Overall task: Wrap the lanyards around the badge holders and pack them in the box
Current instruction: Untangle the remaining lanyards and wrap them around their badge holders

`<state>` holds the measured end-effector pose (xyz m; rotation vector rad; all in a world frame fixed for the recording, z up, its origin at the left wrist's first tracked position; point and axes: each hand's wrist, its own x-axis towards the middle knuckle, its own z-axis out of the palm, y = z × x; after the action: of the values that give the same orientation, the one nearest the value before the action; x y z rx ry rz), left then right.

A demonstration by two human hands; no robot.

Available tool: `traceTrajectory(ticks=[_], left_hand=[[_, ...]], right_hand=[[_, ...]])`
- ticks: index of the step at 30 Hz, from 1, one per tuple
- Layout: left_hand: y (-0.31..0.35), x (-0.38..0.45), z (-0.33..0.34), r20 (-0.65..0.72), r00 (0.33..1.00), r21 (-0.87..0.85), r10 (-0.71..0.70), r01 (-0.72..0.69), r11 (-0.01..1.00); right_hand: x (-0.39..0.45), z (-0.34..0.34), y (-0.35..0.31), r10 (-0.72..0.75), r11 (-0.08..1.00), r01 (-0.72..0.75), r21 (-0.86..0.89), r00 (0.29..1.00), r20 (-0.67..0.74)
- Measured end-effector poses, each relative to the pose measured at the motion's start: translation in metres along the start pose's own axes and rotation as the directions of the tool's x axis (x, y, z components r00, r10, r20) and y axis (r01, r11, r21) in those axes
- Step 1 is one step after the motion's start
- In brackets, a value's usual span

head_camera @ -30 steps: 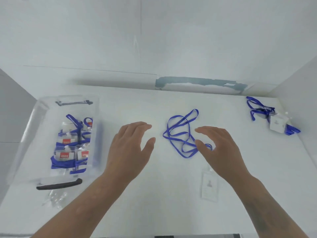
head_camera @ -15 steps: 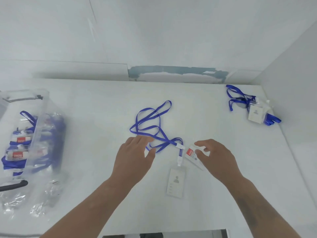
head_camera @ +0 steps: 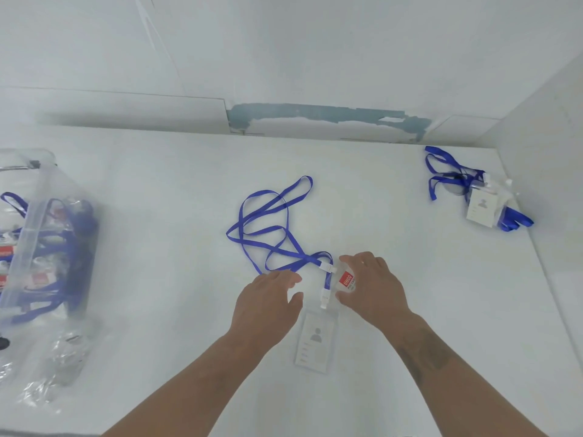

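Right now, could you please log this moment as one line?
left hand open by lanyard | right hand on red-labelled tag | badge holder unwrapped

Both bare forearms reach forward from the lower edge and converge toward the middle. The left hand (head_camera: 268,302) lies palm down with its fingers nearly straight and the thumb spread out to its right. The right hand (head_camera: 373,287) is also palm down, fingers gently curved, its grip state hidden beneath the palm.
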<state>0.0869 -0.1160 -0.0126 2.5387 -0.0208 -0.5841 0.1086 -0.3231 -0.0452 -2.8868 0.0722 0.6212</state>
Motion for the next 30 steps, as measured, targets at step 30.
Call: traceTrajectory(ticks=[30], left_hand=[[0.018, 0.032, -0.07, -0.007, 0.999, -0.646, -0.05, 0.034, 0.763]], right_hand=[[-0.023, -0.05, -0.052, 0.239, -0.147, -0.274, 0.95, 0.923, 0.303]])
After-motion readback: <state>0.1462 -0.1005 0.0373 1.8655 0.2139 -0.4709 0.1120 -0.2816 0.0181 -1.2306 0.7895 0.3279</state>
